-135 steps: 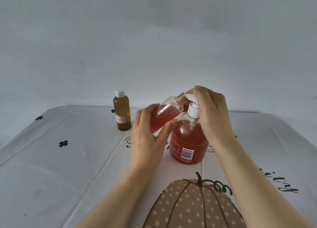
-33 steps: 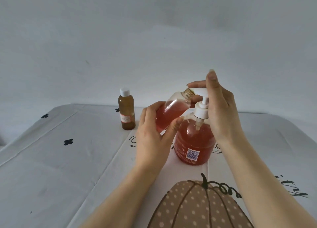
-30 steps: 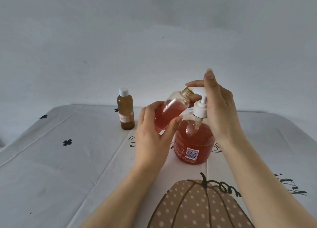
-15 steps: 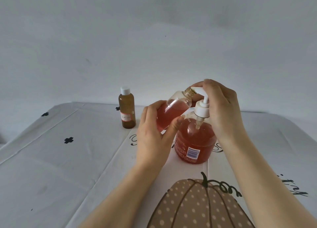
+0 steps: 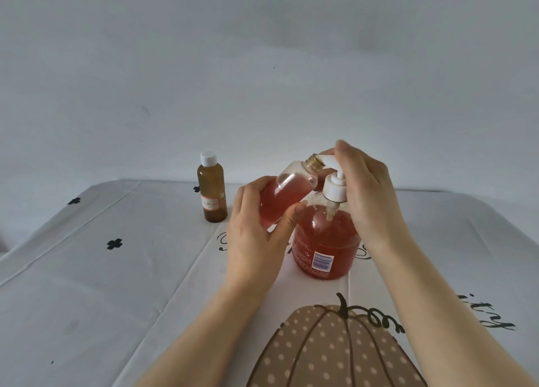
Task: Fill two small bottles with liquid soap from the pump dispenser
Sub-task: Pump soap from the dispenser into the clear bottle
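Right now my left fingers [image 5: 246, 195] grip the small bottle [image 5: 287, 195], tilted with its open neck against the spout [image 5: 328, 160] of the pump dispenser [image 5: 323, 241] on the desk [image 5: 116, 299], while my right fingers [image 5: 354, 165] curl down over its top. If the neck slips off as I press, soap probably spills; the join is partly hidden.

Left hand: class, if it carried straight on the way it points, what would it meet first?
Probably the dispenser. The left hand points forward and right, gripping the tilted small bottle, whose mouth sits at the pump; its thumb looks close to the dispenser's shoulder, though depth is unclear.
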Demonstrator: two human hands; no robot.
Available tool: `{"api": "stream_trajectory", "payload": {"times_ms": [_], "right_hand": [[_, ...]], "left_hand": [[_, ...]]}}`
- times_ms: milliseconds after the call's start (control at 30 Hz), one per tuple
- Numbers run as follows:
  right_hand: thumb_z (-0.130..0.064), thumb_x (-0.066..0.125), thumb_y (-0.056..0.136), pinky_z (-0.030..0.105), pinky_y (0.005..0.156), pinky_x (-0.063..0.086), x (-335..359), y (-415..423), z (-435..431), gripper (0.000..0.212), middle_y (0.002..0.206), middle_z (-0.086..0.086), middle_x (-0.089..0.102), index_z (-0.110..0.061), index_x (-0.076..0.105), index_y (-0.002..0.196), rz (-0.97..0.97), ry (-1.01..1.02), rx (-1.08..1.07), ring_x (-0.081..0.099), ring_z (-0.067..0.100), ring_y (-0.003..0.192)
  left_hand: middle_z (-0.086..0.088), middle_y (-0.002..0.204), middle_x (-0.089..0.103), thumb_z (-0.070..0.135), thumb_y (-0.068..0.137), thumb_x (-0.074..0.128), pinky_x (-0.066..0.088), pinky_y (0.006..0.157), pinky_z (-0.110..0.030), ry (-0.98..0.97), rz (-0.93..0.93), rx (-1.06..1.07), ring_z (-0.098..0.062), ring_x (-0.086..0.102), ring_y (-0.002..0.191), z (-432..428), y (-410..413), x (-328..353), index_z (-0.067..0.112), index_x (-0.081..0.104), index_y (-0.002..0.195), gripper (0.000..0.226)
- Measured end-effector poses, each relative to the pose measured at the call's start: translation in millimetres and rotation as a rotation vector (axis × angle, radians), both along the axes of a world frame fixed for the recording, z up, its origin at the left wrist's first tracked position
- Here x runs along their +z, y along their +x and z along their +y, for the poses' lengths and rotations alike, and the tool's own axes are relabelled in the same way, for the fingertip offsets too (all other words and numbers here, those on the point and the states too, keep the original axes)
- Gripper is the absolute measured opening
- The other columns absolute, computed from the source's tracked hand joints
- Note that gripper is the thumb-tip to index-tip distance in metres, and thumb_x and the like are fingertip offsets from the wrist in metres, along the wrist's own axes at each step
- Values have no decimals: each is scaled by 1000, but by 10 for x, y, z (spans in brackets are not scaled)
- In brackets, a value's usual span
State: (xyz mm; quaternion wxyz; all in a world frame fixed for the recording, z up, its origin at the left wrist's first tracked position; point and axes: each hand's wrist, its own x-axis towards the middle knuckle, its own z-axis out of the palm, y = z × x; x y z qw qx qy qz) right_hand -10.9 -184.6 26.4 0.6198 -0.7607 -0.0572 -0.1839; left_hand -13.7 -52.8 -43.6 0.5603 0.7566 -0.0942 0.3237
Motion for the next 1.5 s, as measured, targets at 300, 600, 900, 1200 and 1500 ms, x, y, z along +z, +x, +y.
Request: {"api": "stream_trajectory", "payload": {"times_ms": [300,600,900,1200,1500], "right_hand": [[-71,31,86,48,82,60,101,-36,46,64,76,-1,75,-25,73,100,40,17,-22,74,26,72],[-58,39,101,48,79,57,68,-7,45,49,77,4,75,-24,74,94,33,66,-38,72,26,73],[-40,44,91,35,65,53,56,29,20,36,76,6,72,-18,74,89,9,55,21,65,19,56],[-22,45,96,31,60,47,-29,32,-26,34,60,2,63,-2,67,79,-4,15,10,58,21,58],[-24,47,93,43,57,50,8,-1,19,31,65,19,62,-4,65,78,17,51,-14,56,48,63]], "left_hand": [[8,109,57,38,82,71,41,77,-4,-18,-9,-6,12,51,97,-12,6,23,18,54,120,46],[6,110,58,41,81,69,42,76,-4,-27,-9,-10,9,52,98,-19,13,26,17,55,120,48],[12,107,56,40,81,70,42,76,-5,-19,-17,-3,9,52,96,-16,13,31,18,55,120,47],[4,110,59,47,80,67,42,78,-6,9,7,-16,9,52,98,4,26,-25,18,55,120,51],[5,110,59,47,79,67,41,80,-4,22,5,7,14,49,99,25,0,-15,16,55,120,53]]}}
